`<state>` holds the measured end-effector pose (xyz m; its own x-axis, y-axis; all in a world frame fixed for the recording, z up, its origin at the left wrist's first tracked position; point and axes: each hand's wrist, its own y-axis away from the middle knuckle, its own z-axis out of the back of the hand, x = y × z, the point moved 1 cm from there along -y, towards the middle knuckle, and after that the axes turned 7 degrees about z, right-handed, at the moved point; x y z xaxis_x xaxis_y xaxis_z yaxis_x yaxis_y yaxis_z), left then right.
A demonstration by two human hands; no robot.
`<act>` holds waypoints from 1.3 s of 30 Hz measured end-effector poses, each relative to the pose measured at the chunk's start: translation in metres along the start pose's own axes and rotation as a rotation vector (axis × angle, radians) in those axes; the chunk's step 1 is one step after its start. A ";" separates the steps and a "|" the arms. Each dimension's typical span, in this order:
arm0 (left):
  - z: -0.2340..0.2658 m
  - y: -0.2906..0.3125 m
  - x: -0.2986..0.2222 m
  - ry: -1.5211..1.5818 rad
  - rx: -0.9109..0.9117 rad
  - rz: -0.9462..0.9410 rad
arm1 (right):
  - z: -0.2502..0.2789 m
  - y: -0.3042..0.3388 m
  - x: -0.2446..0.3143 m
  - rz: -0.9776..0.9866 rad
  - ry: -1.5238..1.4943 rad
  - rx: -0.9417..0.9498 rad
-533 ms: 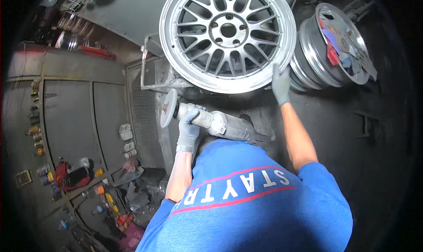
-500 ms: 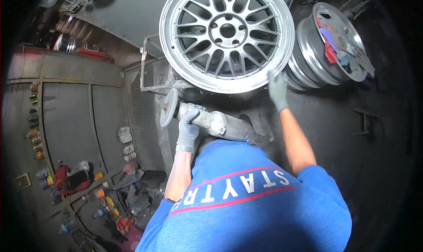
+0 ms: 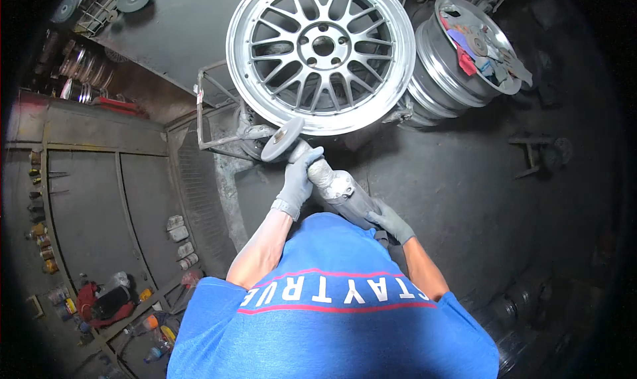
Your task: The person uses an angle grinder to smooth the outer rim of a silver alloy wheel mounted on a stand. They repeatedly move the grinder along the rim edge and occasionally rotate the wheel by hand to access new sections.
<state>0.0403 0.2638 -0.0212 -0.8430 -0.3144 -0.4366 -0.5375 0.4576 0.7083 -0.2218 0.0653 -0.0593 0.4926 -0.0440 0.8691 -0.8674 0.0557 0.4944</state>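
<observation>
"Where's the grinder (image 3: 353, 198)?"

"On the near side of the wheel (image 3: 324, 62), tilted, with its grey disc (image 3: 282, 140) by the wheel's lower-left edge. Whether those two touch, I can't tell."

"And the hands?"

"The left hand (image 3: 297, 177) is wrapped around the grinder's neck, just behind the disc. The right hand (image 3: 393, 222) has its fingers on the body's back end, farther from the wheel. Its underside is hidden, so I can't tell how far it closes around the tool."

"What's the wheel like?"

"Silver, with many thin spokes and a shiny rim, its face toward us."

"Anything around it?"

"Just right of the wheel, more wheels (image 3: 458, 77) lean in a stack, a red cloth (image 3: 466, 62) lying on top. Just left of it stands a metal frame (image 3: 200, 117). Farther left are white tubs (image 3: 179, 233)."
</observation>
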 end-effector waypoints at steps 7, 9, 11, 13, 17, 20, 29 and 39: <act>-0.083 -0.032 0.049 -0.086 0.027 -0.074 | 0.058 0.067 0.032 -0.014 -0.111 -0.077; -0.106 -0.049 0.067 -0.077 0.045 -0.037 | 0.086 0.085 0.040 -0.033 -0.084 -0.094; -0.131 -0.058 0.082 -0.072 0.067 -0.029 | 0.109 0.099 0.053 -0.040 -0.059 -0.120; -0.153 -0.065 0.091 -0.059 0.092 -0.012 | 0.129 0.110 0.070 -0.041 -0.030 -0.155; -0.183 -0.076 0.102 0.016 0.144 -0.007 | 0.153 0.123 0.086 -0.052 -0.065 -0.218; -0.184 -0.080 0.108 0.044 0.153 0.005 | 0.149 0.127 0.100 -0.060 -0.047 -0.251; -0.125 -0.064 0.095 0.036 0.131 0.027 | 0.076 0.129 0.092 -0.067 -0.116 -0.261; -0.050 -0.036 0.026 -0.203 0.099 0.009 | -0.074 0.108 0.108 -0.153 -0.529 -0.349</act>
<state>0.0388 0.1971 -0.0303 -0.8294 -0.1403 -0.5407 -0.5214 0.5418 0.6592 -0.2569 0.1405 0.0887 0.4301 -0.5575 0.7101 -0.6725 0.3270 0.6640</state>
